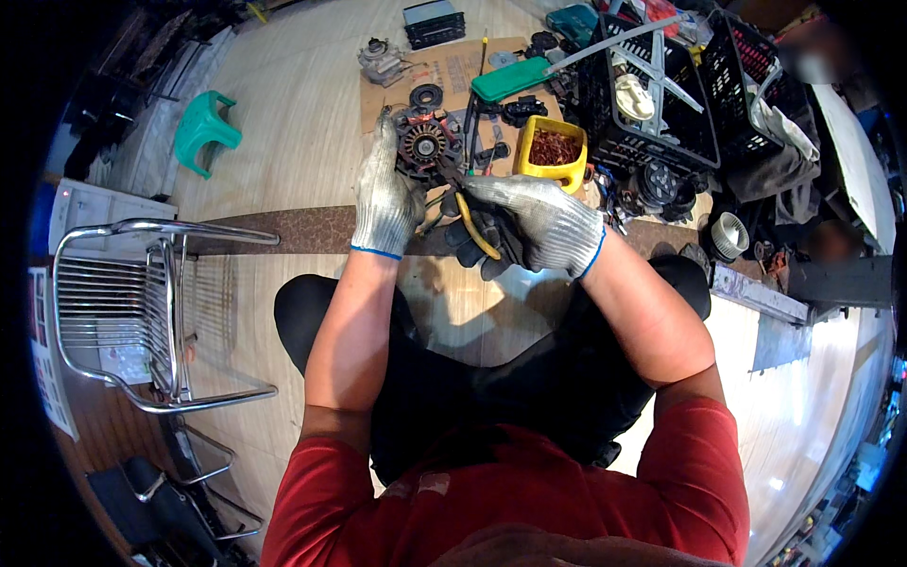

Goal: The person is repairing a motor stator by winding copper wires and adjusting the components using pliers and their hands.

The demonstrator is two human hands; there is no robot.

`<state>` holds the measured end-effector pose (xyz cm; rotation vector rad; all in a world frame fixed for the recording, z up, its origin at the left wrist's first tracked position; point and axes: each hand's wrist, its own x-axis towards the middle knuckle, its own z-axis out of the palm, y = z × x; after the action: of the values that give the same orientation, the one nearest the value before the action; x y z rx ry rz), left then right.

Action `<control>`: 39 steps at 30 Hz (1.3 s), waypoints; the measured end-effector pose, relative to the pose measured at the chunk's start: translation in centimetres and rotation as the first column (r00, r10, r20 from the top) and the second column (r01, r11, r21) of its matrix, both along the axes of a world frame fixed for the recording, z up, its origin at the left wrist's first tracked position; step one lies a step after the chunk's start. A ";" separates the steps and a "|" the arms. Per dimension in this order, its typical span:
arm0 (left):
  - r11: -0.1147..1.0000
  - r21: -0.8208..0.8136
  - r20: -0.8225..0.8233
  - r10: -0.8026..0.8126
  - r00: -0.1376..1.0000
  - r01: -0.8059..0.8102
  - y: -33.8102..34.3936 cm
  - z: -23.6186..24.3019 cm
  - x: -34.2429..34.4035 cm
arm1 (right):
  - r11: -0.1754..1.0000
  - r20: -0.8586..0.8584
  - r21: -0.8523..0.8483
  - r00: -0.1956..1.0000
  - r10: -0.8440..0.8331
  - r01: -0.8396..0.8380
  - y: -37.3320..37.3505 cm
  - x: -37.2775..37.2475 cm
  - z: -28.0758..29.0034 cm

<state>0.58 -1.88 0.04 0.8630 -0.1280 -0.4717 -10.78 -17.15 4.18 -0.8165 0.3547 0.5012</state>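
Observation:
Both my hands wear whitish knit gloves with dark palms. My left hand (385, 194) grips the left side of a round motor part with copper windings (425, 144), its thumb stretched up along the edge. Closed around a pair of pliers with yellow handles (477, 227) is my right hand (543, 219). The pliers' jaws point at the lower right of the motor part; exactly what they touch is too small to tell. Just right of the motor part stands a cut-open yellow container (570, 173) holding reddish copper scraps (554, 147).
Cardboard (449, 68) beneath the work carries a dark ring (426, 96), a metal housing (380, 61) and a green-handled tool (513, 79). Black crates (652, 142) with parts stand at right. A green stool (206, 134) and chrome chair (165, 312) are leftward.

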 end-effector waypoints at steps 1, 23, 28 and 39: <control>1.000 -0.013 -0.001 0.009 1.000 -0.009 0.0 0.0 0.0 | 1.000 0.018 -0.022 1.000 0.017 -0.016 -0.1 0.0 0.3; 1.000 -0.014 -0.081 0.012 0.997 -0.013 0.3 0.0 0.4 | 0.481 0.534 -0.810 0.763 0.365 0.336 1.0 -0.5 -2.1; 0.996 -0.023 -0.143 0.088 0.986 -0.092 0.2 0.0 0.4 | 0.731 0.243 -0.682 0.950 0.196 0.024 0.9 -0.5 0.3; 0.999 0.035 -0.026 -0.003 1.000 0.004 0.2 0.1 -0.1 | 0.964 0.120 -0.265 0.991 0.060 -0.026 0.6 -0.7 0.3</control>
<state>0.52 -1.70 0.10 0.8903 -0.0978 -0.4898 -11.51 -16.52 4.47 -1.1108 0.2896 0.4453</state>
